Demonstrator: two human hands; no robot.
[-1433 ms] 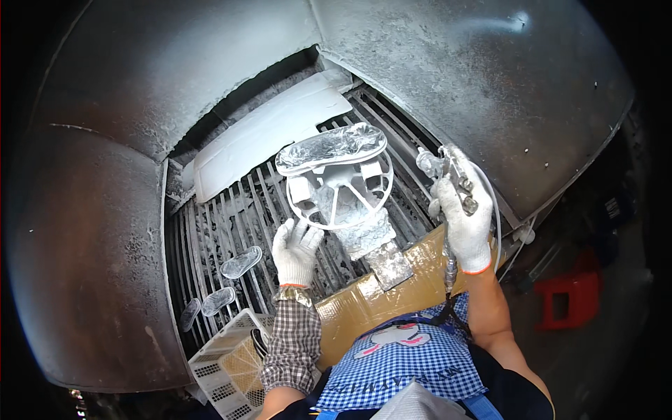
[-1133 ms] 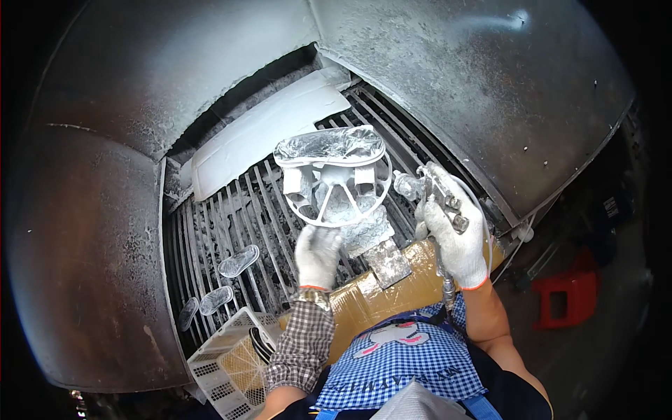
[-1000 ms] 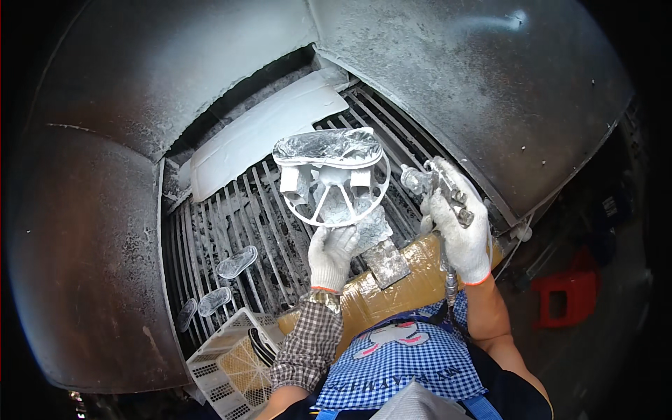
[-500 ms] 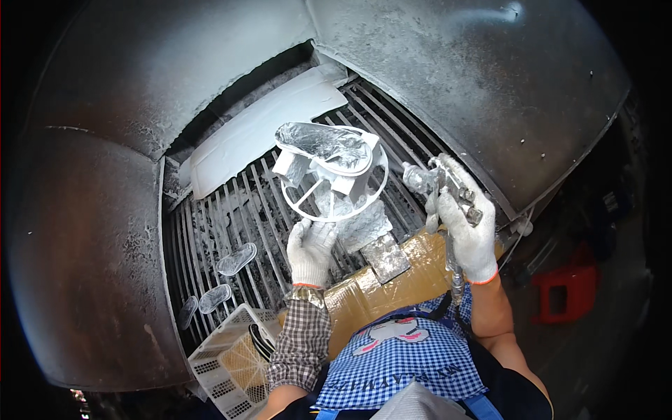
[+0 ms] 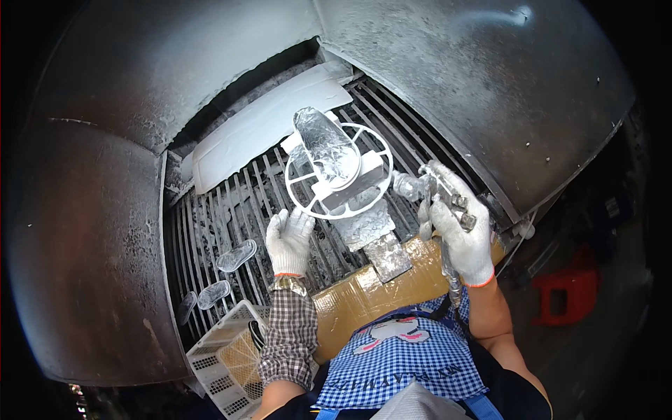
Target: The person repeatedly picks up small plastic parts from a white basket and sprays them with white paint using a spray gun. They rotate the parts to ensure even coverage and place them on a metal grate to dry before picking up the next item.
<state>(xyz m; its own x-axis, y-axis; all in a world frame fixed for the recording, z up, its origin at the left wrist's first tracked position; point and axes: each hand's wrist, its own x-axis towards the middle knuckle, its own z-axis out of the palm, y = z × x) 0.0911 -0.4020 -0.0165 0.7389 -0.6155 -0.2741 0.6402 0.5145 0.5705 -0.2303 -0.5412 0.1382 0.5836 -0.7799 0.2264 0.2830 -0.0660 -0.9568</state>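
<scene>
My right hand, in a white knit glove, grips a paint-smeared spray gun, its nozzle toward the turntable. My left hand, gloved too, has its fingers apart just below the rim of a white spoked wheel. Whether its fingertips touch the rim I cannot tell. White blocks on the wheel hold up a long rounded piece, its middle covered in crinkled silvery film and its edge white. Under the wheel is a crusted grey stand.
Dark metal slats form the work surface, walled by grey panels. Three film-covered oval pieces lie at left. A white plastic basket stands near left. Brown-taped cardboard lies before me, white sheet behind. A red stool stands right.
The wheel and the piece on it have turned clockwise, so the piece's narrow end now points away from me. My left hand has shifted left. The spray gun has come slightly nearer the wheel.
</scene>
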